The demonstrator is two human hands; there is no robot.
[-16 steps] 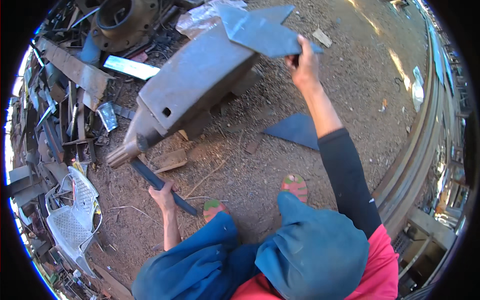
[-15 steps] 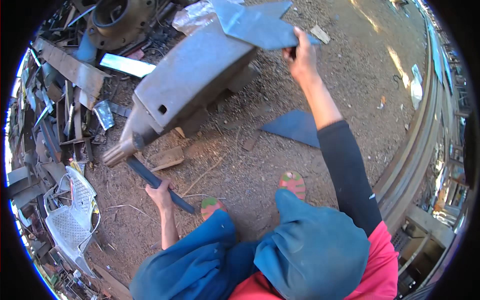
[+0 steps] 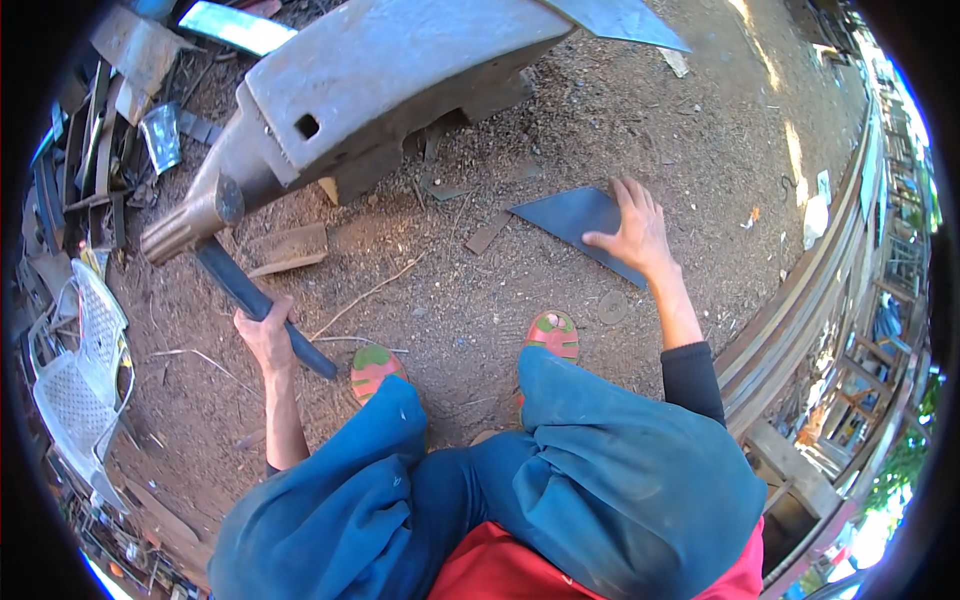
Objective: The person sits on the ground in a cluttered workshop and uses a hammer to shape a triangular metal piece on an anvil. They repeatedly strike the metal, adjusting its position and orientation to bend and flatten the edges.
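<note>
My left hand (image 3: 268,332) is wrapped round the dark handle of a sledgehammer (image 3: 190,222), whose heavy head rests by the near left tip of a big steel anvil (image 3: 400,75). My right hand (image 3: 640,228) reaches over a dark, angular piece of sheet metal (image 3: 568,218) on the ground, thumb and fingers apart. Its fingers lie over the sheet's right side; whether they press on it I cannot tell. On the anvil's far end lies a bluish sheet metal piece (image 3: 620,22), partly cut off by the picture's upper edge.
Scrap metal (image 3: 95,150) and a broken white plastic chair (image 3: 80,375) lie at the left. Long metal bars (image 3: 790,310) run along the right. A small brown flat piece (image 3: 487,232) and a curved scrap (image 3: 290,250) lie on the dirt between my feet and the anvil.
My right hand has let go of the bluish sheet on the anvil and come down to the dark sheet on the ground. My left hand still grips the sledgehammer. The view has shifted.
</note>
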